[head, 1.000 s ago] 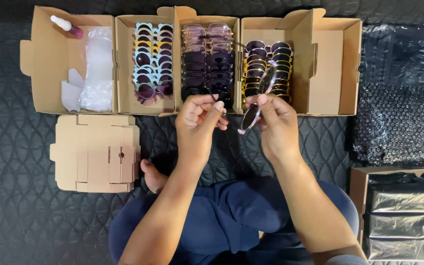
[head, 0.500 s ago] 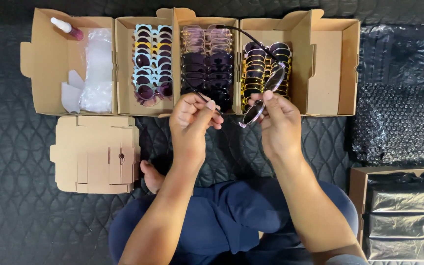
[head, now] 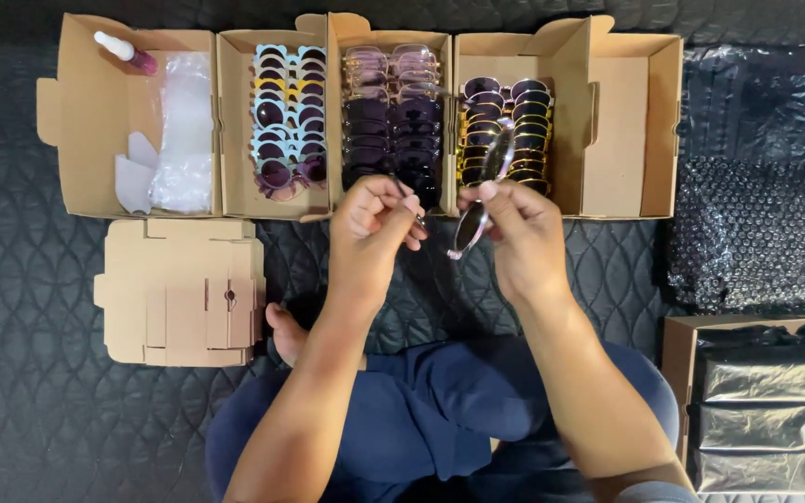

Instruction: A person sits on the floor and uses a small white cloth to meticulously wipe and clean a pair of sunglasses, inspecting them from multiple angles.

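Observation:
My right hand point(head: 519, 233) grips a pair of pink-framed sunglasses point(head: 484, 191) by the front, lenses turned edge-on. My left hand point(head: 372, 231) pinches one thin dark temple arm of the same sunglasses near its tip. Both hands hover just in front of the open cardboard boxes. Behind them stand a box of dark and pink glasses point(head: 393, 116) and a box of gold-rimmed dark glasses point(head: 510, 126).
A box of blue and yellow round sunglasses point(head: 286, 116) and a box with plastic wrap and a small bottle point(head: 123, 112) stand at the left. A flat folded carton point(head: 184, 291) lies below them. Bubble wrap point(head: 761, 233) and silver packets in a box point(head: 761, 419) are at the right.
The sunglasses' long temple arm, swung out over the boxes half a second ago, has folded back in. My hands stay in about the same spot.

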